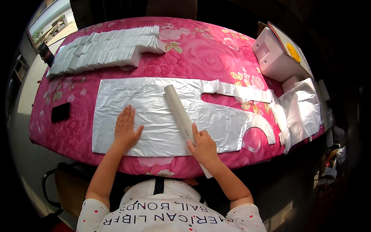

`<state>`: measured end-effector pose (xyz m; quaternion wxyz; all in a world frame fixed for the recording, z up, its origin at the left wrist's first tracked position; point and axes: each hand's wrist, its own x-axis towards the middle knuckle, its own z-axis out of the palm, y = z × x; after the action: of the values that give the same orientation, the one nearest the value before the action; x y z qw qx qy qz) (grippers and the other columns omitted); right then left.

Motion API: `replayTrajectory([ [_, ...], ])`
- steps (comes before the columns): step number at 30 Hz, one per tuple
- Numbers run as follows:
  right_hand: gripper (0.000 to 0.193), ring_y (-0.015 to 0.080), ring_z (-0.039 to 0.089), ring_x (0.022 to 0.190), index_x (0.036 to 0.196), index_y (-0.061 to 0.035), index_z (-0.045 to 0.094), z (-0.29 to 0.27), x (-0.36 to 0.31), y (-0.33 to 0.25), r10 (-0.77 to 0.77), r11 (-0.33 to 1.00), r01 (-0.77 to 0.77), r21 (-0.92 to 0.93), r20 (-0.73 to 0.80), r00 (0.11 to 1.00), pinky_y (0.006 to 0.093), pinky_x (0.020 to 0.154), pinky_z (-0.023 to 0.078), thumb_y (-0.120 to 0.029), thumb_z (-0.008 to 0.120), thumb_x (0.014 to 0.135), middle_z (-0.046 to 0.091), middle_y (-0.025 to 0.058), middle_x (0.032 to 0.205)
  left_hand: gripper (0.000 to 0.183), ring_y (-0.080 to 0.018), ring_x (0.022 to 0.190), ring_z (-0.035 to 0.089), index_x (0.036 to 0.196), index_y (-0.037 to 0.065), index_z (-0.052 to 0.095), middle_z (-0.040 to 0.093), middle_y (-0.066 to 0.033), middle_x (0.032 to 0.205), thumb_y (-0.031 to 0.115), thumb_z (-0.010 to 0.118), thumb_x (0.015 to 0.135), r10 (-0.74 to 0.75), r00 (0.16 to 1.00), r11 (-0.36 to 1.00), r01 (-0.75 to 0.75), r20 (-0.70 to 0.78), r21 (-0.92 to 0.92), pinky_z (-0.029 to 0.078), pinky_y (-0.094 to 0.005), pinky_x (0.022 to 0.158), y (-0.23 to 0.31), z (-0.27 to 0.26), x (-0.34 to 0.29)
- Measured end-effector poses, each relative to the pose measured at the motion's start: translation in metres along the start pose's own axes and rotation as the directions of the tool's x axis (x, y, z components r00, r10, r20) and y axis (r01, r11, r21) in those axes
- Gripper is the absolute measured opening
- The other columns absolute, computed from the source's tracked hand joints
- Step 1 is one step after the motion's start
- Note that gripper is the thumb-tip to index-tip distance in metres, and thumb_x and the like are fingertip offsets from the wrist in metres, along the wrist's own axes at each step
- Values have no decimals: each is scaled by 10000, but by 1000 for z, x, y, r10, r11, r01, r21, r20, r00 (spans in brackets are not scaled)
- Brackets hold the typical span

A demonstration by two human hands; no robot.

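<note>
A thin white plastic apron (154, 116) lies spread on the table, slightly wrinkled, its neck loop and cut-out curve toward the right. My left hand (126, 129) rests flat on the apron's left half, fingers stretched out and thumb apart. A pale grey tube (178, 110) lies slantwise across the apron, its far end up and to the left. Near the tube's lower part, my right hand (203, 145) grips it, with the palm side hidden. The tube's near end sticks out below this hand, past the apron's front edge.
Folded white plastic packets (104, 48) stand in long rows at the far left. A black phone (61, 112) lies left of the apron. At right are a pile of white plastic sheets (299, 112) and a white foam box (272, 54). A pink flowered cloth (208, 54) covers the table.
</note>
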<state>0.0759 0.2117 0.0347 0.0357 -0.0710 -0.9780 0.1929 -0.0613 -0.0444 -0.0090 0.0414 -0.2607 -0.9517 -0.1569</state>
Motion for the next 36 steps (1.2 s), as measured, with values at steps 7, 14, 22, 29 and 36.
replayTrajectory([
  [7,651,338,586,778,1334,-59,388,-68,5,181,393,846,-466,-260,-287,873,413,701,491,-335,593,781,545,198,897,718,-295,1351,198,1373,2,267,227,-165,1452,366,540,818,-2,1000,1000,2,5,22,133,-396,1106,1,3,1],
  [14,604,325,587,846,1323,-20,398,-106,-7,226,433,897,-436,78,-366,824,395,751,474,-266,591,806,581,221,941,721,-309,1353,182,1376,1,256,198,-173,1459,355,544,818,-3,1000,999,2,17,34,135,-408,1102,-3,4,-2],
  [22,564,281,563,860,1302,31,405,-16,5,30,157,776,-170,607,76,985,341,788,451,-261,561,846,565,202,984,740,-373,1349,148,1381,-5,231,138,-209,1461,293,598,813,321,947,917,-304,23,-258,171,-428,1087,69,-2,13],
  [29,428,344,413,1176,1212,26,500,10,10,58,-217,939,255,231,-177,960,393,1009,313,-233,496,872,486,209,1222,725,-425,1352,68,1402,45,235,46,-243,1469,378,527,828,423,904,848,-368,68,-382,128,-462,1088,125,22,22],
  [36,424,336,376,1249,1241,40,466,-49,-12,235,102,989,-129,-69,-300,948,392,1049,282,-188,430,886,414,210,1332,740,-420,1353,81,1378,2,258,105,-238,1463,360,546,799,489,872,803,-440,22,-403,146,-459,1087,146,27,25],
])
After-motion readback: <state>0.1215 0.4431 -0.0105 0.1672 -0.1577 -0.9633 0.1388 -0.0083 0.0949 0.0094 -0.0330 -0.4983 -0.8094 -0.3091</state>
